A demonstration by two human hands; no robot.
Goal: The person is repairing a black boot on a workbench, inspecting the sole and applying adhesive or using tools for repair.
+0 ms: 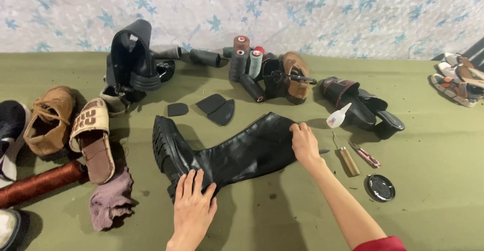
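Observation:
A tall black leather boot lies on its side on the green cloth-covered table, sole to the left, shaft opening to the right. My left hand rests flat with fingers spread on the boot's foot part near the heel. My right hand presses on the upper edge of the shaft at its opening. Neither hand grips anything; both lie on the leather.
Right of the boot lie a small glue bottle, a wooden-handled awl, pink clippers and a round black tin lid. Thread spools, black sole pieces, sandals, a brown shoe, a slipper and a purple rag surround it.

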